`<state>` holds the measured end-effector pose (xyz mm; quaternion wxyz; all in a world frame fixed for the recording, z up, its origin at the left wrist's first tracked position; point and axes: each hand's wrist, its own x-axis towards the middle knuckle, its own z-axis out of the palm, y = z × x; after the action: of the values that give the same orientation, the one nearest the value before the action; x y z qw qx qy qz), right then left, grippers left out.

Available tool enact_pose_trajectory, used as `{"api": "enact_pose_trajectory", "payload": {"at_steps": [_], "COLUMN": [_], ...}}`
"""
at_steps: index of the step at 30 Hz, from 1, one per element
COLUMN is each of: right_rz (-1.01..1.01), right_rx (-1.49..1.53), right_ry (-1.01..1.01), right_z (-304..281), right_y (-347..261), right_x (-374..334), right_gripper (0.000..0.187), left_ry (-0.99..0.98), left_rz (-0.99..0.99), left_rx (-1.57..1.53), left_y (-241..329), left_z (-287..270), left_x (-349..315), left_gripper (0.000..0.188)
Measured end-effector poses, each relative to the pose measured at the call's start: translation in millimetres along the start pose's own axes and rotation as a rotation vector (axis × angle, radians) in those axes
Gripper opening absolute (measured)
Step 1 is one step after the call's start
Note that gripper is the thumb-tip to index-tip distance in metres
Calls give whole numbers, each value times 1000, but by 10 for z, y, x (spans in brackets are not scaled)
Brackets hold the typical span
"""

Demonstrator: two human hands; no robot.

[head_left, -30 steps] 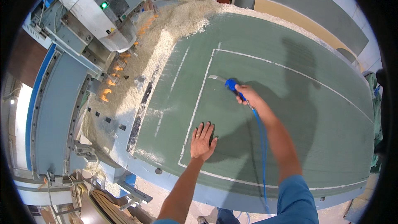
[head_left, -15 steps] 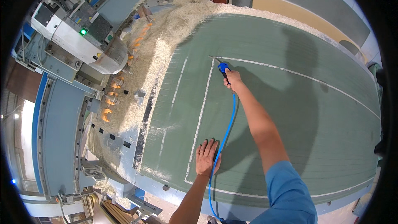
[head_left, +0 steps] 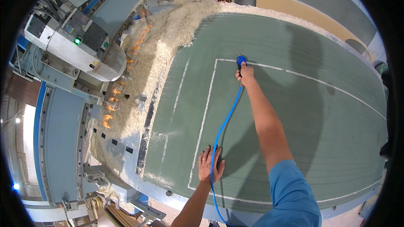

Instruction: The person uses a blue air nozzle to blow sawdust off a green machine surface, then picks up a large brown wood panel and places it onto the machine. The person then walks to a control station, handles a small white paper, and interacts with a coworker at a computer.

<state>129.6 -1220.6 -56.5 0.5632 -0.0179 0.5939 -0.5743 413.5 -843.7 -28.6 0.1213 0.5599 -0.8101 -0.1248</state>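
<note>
Rightward along the upper stretch of the pale rectangular outline (head_left: pixel 206 109), the blue air gun (head_left: pixel 241 60) has been shifted by the right hand (head_left: pixel 245 74); half a second ago it was held at the outline's upper left corner. The left hand (head_left: pixel 209 166) has been kept in almost the same place.

The air gun is now held over the upper line, a little right of that corner, above the green board (head_left: pixel 336 143). Its handle is gripped by the closed fingers of the right hand; how its tip stands to the surface cannot be told. From its lower end the blue hose (head_left: pixel 224 124) is led down and leftward, crossing in front of the left hand; whether the two are touching cannot be told. The left hand is laid palm down on the board inside the outline, near its lower left corner, with its fingers extended and slightly parted.

Left of the outline, a dashed pale line (head_left: pixel 179 90) is marked on the board. Pale shavings (head_left: pixel 168 29) are heaped along the board's left and far edges. Farther left, a white machine head (head_left: pixel 103 61) with a lit green lamp (head_left: pixel 77 40) is seen beside a row of orange clips (head_left: pixel 107 121).
</note>
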Motion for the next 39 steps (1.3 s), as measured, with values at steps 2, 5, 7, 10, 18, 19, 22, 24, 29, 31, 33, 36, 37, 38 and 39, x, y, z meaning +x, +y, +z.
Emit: {"api": "enact_pose_trajectory", "payload": {"at_steps": [2, 5, 7, 10, 18, 19, 22, 24, 29, 31, 33, 36, 37, 38, 39], "right_rz": [19, 35, 40, 42, 75, 75, 92, 78, 87, 36, -29, -7, -2, -20, -48], "right_rx": [-146, -283, -352, -427, -841, -842, -989, -1087, -1253, -1179, -1162, -1099, -1083, -1021, -1094], "right_ry": [-112, -252, -334, -376, -568, -635, -622, -616, -516, -523, -494, -316, -230, -195, -68], "right_z": [-23, -127, -260, -540, -1652, -1774, -2178, -2441, -3019, -3289, -3630, -4243, -4470, -4709, -4979], "right_y": [16, 62, 106, 208, 812, 881, 1048, 1103, 1293, 1510, 1782, 2026, 2055, 2062, 2027], "right_x": [-79, -206, -298, -519, -2186, -2436, -3160, -3578, -4521, -4918, -5328, -5851, -6012, -6165, -6320], "right_gripper": [37, 34, 36, 34, 40, 39, 37, 36, 36, 34, 31, 33, 33, 34, 35], "left_ry": [16, 22, 23, 37, 153, 195, 109, 156, 134, 139, 110, -51, -83, -198, -228], "left_rz": [14, 18, 12, 21, -49, -55, -124, -94, -169, -194, -169, -194, -189, -266, -291], "left_rx": [9, 7, -21, -53, -229, -156, -65, -67, -21, -90, -229, -372, -377, -393, -404], "left_y": [12, 21, 15, 2, -58, -104, -172, -270, -486, -494, -479, -537, -596, -656, -717], "left_z": [-18, -31, -28, -12, -20, -28, -48, -107, -456, -576, -593, -489, -447, -389, -325], "left_x": [16, 41, 35, -1, -244, -349, -1108, -1743, -3193, -3826, -4452, -5477, -5829, -6178, -6537], "left_gripper": [63, 60, 59, 55, 54, 53, 54, 54, 56, 56, 56, 57, 57, 56, 56]}}
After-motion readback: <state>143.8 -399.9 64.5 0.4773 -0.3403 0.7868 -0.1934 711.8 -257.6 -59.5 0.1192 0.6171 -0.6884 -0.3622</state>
